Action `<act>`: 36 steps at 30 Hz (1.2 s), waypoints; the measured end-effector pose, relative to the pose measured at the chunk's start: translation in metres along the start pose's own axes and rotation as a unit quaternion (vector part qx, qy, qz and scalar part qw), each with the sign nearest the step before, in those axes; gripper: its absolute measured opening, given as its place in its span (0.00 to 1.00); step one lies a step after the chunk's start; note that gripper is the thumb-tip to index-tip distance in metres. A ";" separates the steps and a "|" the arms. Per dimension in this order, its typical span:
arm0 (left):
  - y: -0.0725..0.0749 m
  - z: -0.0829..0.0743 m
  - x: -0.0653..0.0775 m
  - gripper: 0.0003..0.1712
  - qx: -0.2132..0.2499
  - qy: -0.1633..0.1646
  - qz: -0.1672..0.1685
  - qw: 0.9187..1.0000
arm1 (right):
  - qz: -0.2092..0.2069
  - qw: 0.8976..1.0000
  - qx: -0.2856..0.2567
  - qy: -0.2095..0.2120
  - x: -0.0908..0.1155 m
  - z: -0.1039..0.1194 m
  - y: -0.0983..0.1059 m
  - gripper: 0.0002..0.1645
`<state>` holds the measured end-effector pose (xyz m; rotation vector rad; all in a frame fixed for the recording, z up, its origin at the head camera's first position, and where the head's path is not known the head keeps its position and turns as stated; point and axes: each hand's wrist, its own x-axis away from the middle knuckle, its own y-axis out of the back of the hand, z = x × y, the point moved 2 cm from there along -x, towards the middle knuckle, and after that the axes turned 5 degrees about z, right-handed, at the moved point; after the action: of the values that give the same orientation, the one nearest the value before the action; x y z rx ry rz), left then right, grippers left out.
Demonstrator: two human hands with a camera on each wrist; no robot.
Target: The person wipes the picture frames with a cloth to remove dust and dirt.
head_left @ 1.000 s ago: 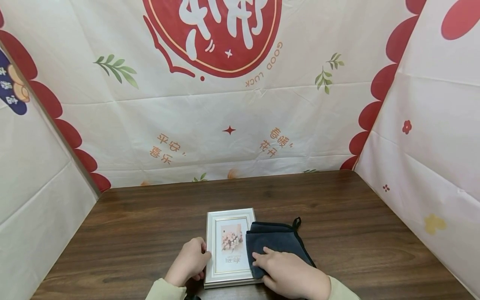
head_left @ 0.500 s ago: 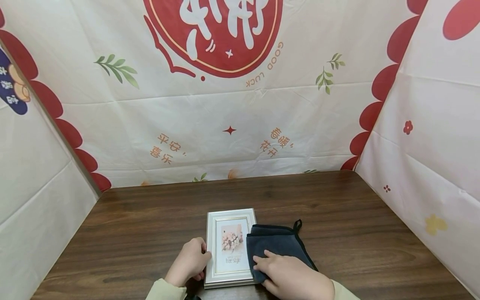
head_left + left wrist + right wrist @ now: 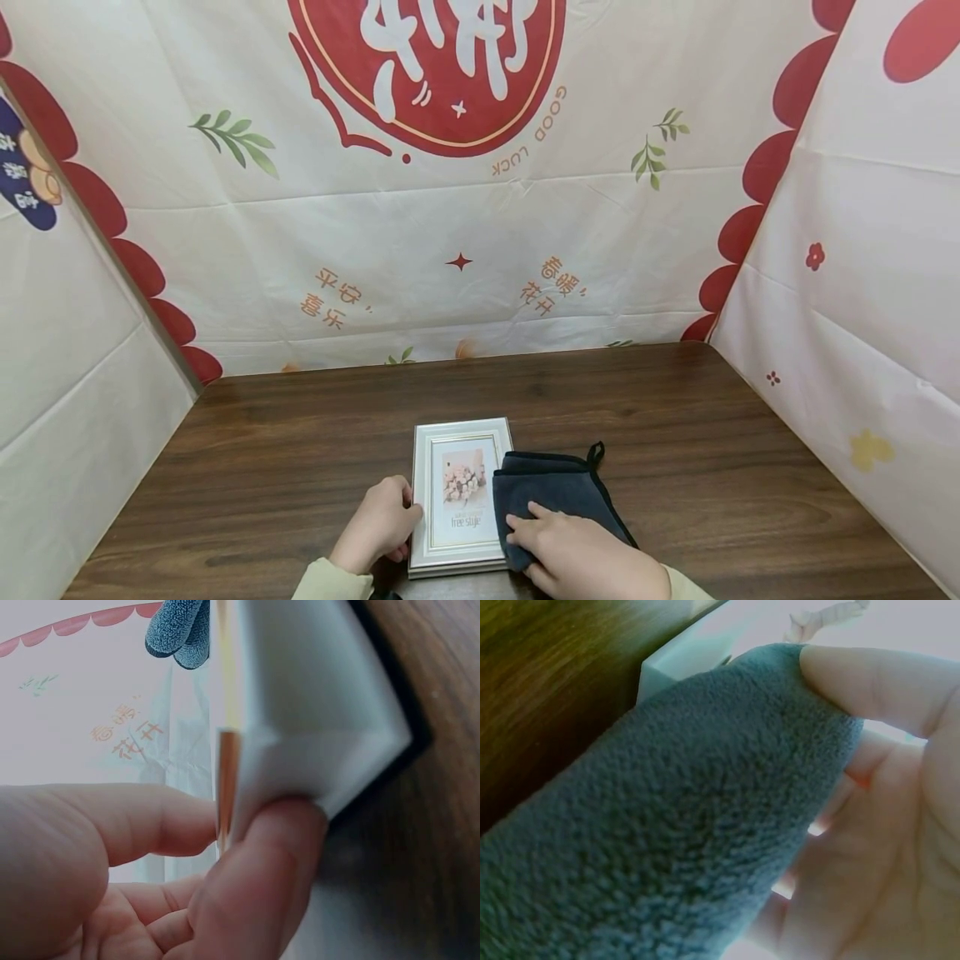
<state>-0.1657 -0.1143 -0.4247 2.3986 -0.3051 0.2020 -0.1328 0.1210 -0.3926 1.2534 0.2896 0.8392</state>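
A white picture frame (image 3: pixel 441 546) with thin gold lines and a flower print lies face up on the table. At its left side my left hand (image 3: pixel 381 521) grips the edge; in the left wrist view, thumb and finger pinch the frame's border (image 3: pixel 315 690). A dark blue-grey towel (image 3: pixel 558 493), folded, with black trim and a hanging loop, overlaps the frame's right side. My right hand (image 3: pixel 588 554) holds it near its lower left part. In the right wrist view, the fuzzy towel (image 3: pixel 682 817) passes between thumb and fingers and hides most of the frame.
The dark wooden table (image 3: pixel 300 450) reaches back to a printed cloth backdrop (image 3: pixel 420 225). White printed cloth walls stand at the left (image 3: pixel 67 333) and the right (image 3: pixel 847 250).
My right hand and the towel have slid slightly toward me and to the right along the frame's right side. My left hand and the frame stay put.
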 end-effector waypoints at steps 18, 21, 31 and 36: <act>0.000 0.000 -0.001 0.04 -0.002 0.006 -0.006 1.000 | -0.015 0.999 0.031 0.024 -0.003 0.001 -0.004 0.21; 0.000 0.000 -0.001 0.05 -0.002 0.008 -0.003 1.000 | -0.013 0.999 0.031 0.021 -0.004 0.002 -0.004 0.22; 0.002 -0.002 0.000 0.04 -0.005 0.010 -0.003 1.000 | -0.009 0.999 0.043 0.017 -0.007 0.005 -0.005 0.25; 0.001 -0.002 0.000 0.04 -0.004 0.013 -0.003 1.000 | -0.008 0.999 0.049 0.018 -0.008 0.006 -0.007 0.25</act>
<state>-0.1658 -0.1138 -0.4223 2.3868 -0.2861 0.2293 -0.1321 0.1103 -0.3987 1.3259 0.3728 0.8435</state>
